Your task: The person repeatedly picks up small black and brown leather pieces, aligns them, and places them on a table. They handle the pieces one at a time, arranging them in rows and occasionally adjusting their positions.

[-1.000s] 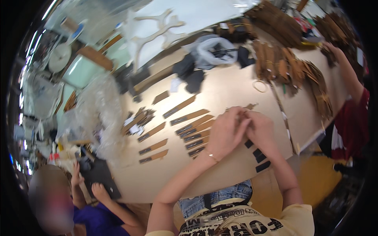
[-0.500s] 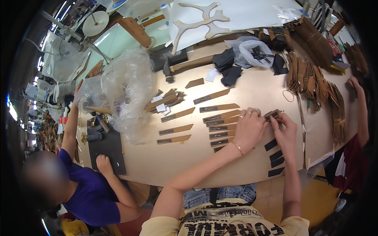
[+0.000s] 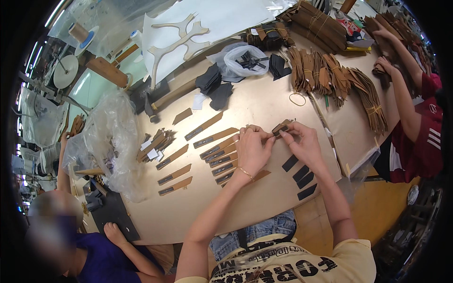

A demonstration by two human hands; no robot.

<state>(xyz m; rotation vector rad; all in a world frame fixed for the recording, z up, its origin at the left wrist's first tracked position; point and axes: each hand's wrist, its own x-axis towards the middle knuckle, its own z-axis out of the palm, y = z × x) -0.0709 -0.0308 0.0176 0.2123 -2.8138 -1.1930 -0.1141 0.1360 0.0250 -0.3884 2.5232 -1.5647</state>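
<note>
My right hand (image 3: 304,144) is closed on a small brown leather-like strip (image 3: 282,126) with a dark patch on it, held above the table. Beside it, my left hand (image 3: 255,148) has its thumb and fingers pinched at the strip's near end. Below and left of my left hand lie several brown strips (image 3: 218,153), slant-cut at one end and bearing black inset pieces; the hand and forearm cover some of them. More such strips (image 3: 174,185) lie farther left. Several black rectangular patches (image 3: 304,179) sit in a column below my right hand.
A hammer (image 3: 174,96), black pieces (image 3: 210,80) and a plastic bag (image 3: 245,61) lie at the back. Bundled brown strips (image 3: 318,70) fill the right back. Crumpled clear plastic (image 3: 111,146) stands left. Co-workers sit at left and stand at right, the latter handling brown pieces.
The view has turned, shifting the table leftward in the picture. My left hand's fingers have come up to the strip in my right hand. The right co-worker's two hands now show.
</note>
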